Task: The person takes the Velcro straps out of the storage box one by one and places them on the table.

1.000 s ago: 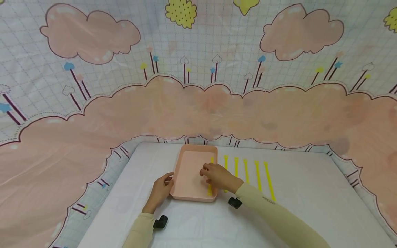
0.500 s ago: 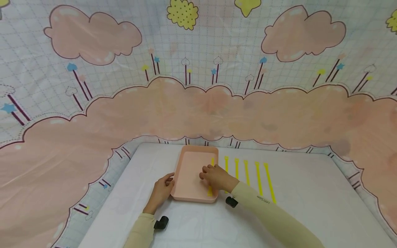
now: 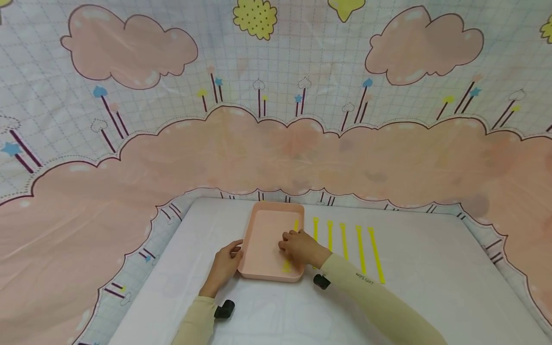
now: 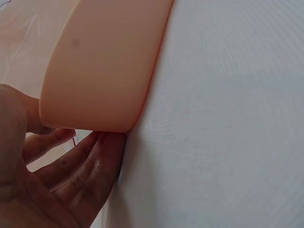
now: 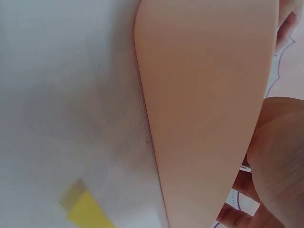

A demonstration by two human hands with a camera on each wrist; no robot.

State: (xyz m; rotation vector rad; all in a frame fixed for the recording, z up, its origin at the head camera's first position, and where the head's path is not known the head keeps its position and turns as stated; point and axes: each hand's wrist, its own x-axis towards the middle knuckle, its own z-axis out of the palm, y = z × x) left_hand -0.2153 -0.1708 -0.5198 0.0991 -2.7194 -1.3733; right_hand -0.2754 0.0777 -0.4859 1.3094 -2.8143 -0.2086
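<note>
My left hand (image 3: pixel 224 263) rests its fingers against the outer left wall of a shallow pink tray (image 3: pixel 263 276). In the left wrist view, the fingertips (image 4: pixel 111 142) touch low on the tray wall (image 4: pixel 104 71) near the white table. My right hand (image 3: pixel 302 247) is over the tray's right side, fingers curled down onto a slim yellow strip with flared ends (image 3: pixel 286 267). The hand covers the strip's middle, and the exact grip is hidden. In the right wrist view, the hand (image 5: pixel 280 156) reaches over the tray's rim.
Several similar yellow strips (image 3: pixel 361 251) lie in a row on the white table (image 3: pixel 431 268), right of the tray. The right forearm passes over the lower ends of some. A patterned cloth (image 3: pixel 345 158) with pink clouds hangs behind the table.
The lower end of the yellow strip in the tray has swung slightly left. My right hand has lowered its fingers a little; the left hand stays at the tray's wall.
</note>
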